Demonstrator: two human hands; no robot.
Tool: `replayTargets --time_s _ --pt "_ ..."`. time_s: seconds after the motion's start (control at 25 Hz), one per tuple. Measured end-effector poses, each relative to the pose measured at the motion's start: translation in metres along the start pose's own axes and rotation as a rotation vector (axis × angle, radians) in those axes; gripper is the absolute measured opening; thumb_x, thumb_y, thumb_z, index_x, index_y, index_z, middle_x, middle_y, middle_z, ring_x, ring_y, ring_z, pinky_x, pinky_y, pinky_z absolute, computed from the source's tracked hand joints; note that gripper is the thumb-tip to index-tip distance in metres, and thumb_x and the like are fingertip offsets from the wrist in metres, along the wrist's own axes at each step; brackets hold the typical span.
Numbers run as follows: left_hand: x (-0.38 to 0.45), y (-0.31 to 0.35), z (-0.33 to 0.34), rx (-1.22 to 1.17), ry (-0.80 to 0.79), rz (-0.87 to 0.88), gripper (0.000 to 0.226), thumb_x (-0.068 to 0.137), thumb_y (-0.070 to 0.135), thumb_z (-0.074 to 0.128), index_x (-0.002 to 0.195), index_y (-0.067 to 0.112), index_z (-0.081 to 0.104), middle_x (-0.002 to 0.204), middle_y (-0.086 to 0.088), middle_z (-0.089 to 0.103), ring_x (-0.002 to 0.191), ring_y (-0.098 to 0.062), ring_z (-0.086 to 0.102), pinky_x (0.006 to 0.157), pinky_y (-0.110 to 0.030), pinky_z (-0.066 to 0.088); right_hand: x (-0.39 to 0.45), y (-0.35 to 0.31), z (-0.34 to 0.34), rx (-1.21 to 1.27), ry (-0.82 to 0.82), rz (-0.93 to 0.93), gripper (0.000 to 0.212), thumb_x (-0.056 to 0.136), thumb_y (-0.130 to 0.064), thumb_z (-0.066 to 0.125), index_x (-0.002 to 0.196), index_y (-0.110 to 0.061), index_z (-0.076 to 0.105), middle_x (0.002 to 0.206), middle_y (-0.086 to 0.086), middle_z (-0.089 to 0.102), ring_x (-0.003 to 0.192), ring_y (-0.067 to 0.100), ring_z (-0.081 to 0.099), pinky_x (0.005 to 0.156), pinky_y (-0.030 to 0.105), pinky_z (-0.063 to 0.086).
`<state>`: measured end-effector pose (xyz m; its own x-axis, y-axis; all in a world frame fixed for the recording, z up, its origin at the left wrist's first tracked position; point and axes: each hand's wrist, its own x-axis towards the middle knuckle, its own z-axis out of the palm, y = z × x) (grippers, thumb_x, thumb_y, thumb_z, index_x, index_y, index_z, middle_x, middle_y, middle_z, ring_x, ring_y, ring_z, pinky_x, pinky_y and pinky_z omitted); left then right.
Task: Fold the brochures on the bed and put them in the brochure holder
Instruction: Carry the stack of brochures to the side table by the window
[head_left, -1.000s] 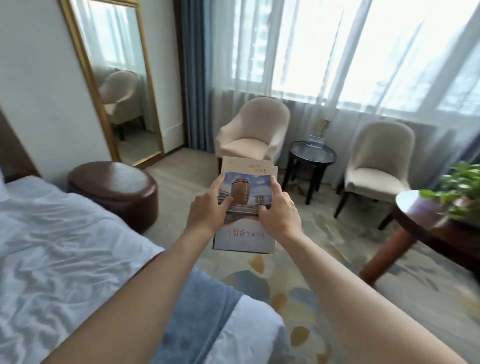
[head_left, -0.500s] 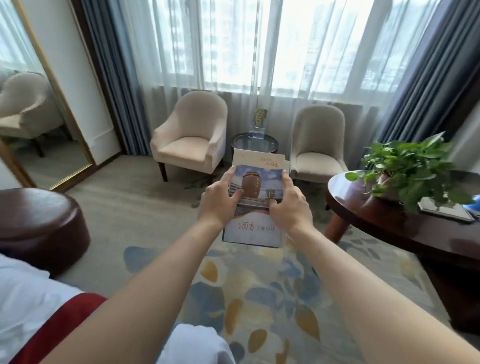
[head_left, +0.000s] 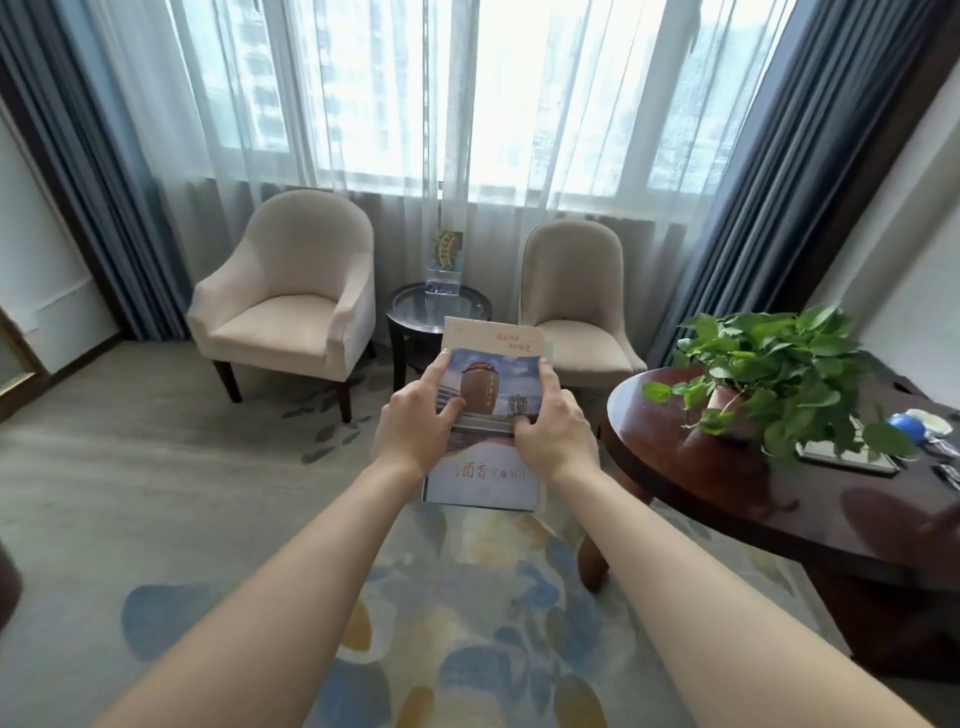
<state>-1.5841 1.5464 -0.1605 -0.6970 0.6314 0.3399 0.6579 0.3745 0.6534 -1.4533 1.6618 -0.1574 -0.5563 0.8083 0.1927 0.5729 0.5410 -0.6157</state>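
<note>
I hold a folded brochure (head_left: 483, 415) out in front of me at arm's length, its cover showing a brown jar under a blue sky. My left hand (head_left: 415, 423) grips its left edge and my right hand (head_left: 553, 428) grips its right edge, thumbs on the cover. Beyond it, a clear brochure holder (head_left: 445, 265) with a yellow-green leaflet in it stands on a small round glass-topped side table (head_left: 410, 306) by the window. The bed is out of view.
Two beige armchairs (head_left: 291, 306) (head_left: 576, 306) flank the side table. A dark round wooden table (head_left: 727, 483) at right carries a leafy potted plant (head_left: 774, 369) and small items. Patterned carpet (head_left: 467, 623) covers the floor; curtains hang along the window.
My view has swung right, away from the bed, mirror and brown ottoman, toward the window chairs and side table. Both hands keep the same hold on the brochure.
</note>
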Motion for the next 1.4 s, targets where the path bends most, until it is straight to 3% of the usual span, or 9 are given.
replayTargets --time_s 0.6,0.88,1.04,1.4 --pt "0.261 -0.096 0.091 0.045 0.028 -0.101 0.068 0.094 0.031 0.063 0.153 0.037 0.029 0.113 -0.005 0.068 0.102 -0.023 0.063 0.084 -0.037 0.049 0.277 0.001 0.117 -0.009 -0.107 -0.032 0.079 0.091 -0.034 0.053 0.156 -0.036 0.009 0.116 0.004 0.054 0.095 0.026 0.060 0.080 0.044 0.054" --pt "0.379 -0.141 0.125 0.075 0.007 -0.163 0.068 0.094 0.033 0.063 0.153 0.037 0.029 0.105 -0.003 0.068 0.097 -0.021 0.064 0.078 -0.031 0.048 0.405 -0.004 0.171 -0.007 -0.191 -0.040 0.079 0.092 -0.034 0.053 0.157 -0.036 0.007 0.117 0.002 0.054 0.097 0.025 0.060 0.080 0.043 0.053" --pt "0.461 -0.178 0.141 0.083 0.001 -0.150 0.067 0.094 0.033 0.063 0.152 0.036 0.031 0.114 -0.006 0.069 0.103 -0.025 0.064 0.085 -0.038 0.052 0.484 -0.015 0.210 -0.010 -0.181 -0.034 0.080 0.091 -0.034 0.054 0.157 -0.036 0.008 0.116 0.003 0.054 0.094 0.024 0.056 0.077 0.039 0.051" --pt "0.640 -0.258 0.172 0.059 -0.061 -0.094 0.066 0.093 0.032 0.064 0.151 0.035 0.033 0.100 -0.008 0.070 0.097 -0.028 0.064 0.083 -0.040 0.051 0.649 -0.045 0.291 -0.019 -0.156 0.029 0.082 0.088 -0.036 0.056 0.156 -0.037 0.010 0.123 0.004 0.056 0.103 0.027 0.059 0.075 0.036 0.045"
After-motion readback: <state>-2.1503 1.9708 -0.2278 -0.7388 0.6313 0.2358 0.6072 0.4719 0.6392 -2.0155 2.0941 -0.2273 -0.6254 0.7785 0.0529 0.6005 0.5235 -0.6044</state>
